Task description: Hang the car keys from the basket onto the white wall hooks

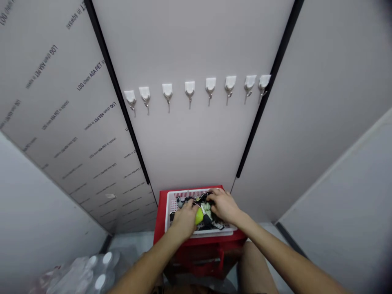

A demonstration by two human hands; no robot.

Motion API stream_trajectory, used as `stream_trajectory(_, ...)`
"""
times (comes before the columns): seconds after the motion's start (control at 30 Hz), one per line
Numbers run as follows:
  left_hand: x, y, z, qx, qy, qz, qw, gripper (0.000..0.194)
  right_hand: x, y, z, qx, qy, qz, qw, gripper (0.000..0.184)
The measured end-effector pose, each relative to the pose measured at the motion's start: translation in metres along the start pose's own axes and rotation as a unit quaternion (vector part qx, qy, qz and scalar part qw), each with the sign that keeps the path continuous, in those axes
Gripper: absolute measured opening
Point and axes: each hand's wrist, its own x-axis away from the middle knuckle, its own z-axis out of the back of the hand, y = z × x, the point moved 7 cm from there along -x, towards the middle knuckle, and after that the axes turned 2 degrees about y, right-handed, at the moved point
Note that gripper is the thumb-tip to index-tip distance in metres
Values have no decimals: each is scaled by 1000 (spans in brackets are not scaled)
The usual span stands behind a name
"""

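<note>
Both my hands are down in a white perforated basket that sits on a red stool against the wall. The basket holds a tangle of small dark, grey and green items. My left hand is curled round a lime-green round piece. My right hand lies over the pile with fingers bent onto dark items; what they grip is hidden.
A row of several white adhesive hooks with metal prongs is stuck on the pale wall panel above, all bare. Black vertical strips divide the panels. Clear plastic bottles lie on the floor at lower left.
</note>
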Motion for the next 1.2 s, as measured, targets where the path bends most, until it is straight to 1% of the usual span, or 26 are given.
stream_trajectory(0.07,-3,0,-2,-17,-14,19,1000,46,0,11,6,5,-8,-24,1000,22)
stream_trajectory(0.13,-6,1,-3,-39,-36,26,998,37,3,18,10,5,-16,-45,999,21)
stream_trajectory(0.2,-8,4,-2,-40,-49,27,998,31,7,17,11,-19,-13,-49,999,22)
stream_trajectory(0.27,-9,5,3,-14,-46,26,999,31,13,7,10,-54,3,-26,998,28)
stream_trajectory(0.37,-8,6,17,33,-29,19,999,33,20,-7,4,-72,13,7,997,42)
stream_trajectory(0.43,-7,4,30,50,-10,14,999,35,21,-7,0,-69,3,5,998,39)
stream_trajectory(0.53,-6,-6,52,70,6,21,997,34,17,5,-2,-70,-17,-15,997,26)
stream_trajectory(0.6,-4,-19,64,114,-3,36,993,28,14,18,0,-70,-25,-41,996,26)
stream_trajectory(0.63,-4,-26,69,155,-10,44,987,25,13,24,2,-71,-22,-59,995,29)
stream_trajectory(0.7,-3,-37,79,263,-4,50,963,24,11,30,10,-88,5,-88,992,37)
stream_trajectory(0.73,-2,-40,85,319,9,50,947,24,11,28,14,-111,24,-88,990,41)
stream_trajectory(0.8,-2,-43,97,418,41,55,906,25,9,13,23,-188,60,-55,979,46)
stream_trajectory(0.87,-2,-38,106,498,59,60,863,26,6,-7,32,-282,83,-7,956,51)
stream_trajectory(0.93,-2,-28,114,565,64,52,821,26,0,-24,35,-372,80,20,924,49)
stream_trajectory(1.03,-3,-19,126,645,82,33,759,27,-11,-34,35,-475,39,11,879,24)
stream_trajectory(1.07,-3,-21,129,670,94,33,736,27,-14,-33,36,-496,31,0,868,24)
stream_trajectory(1.13,-4,-28,133,712,120,41,691,26,-19,-25,44,-519,38,-28,854,29)
stream_trajectory(1.17,-3,-34,134,728,132,47,671,25,-20,-21,49,-527,38,-36,848,28)
stream_trajectory(1.2,-2,-39,135,740,145,54,654,24,-21,-19,54,-535,24,-39,844,25)
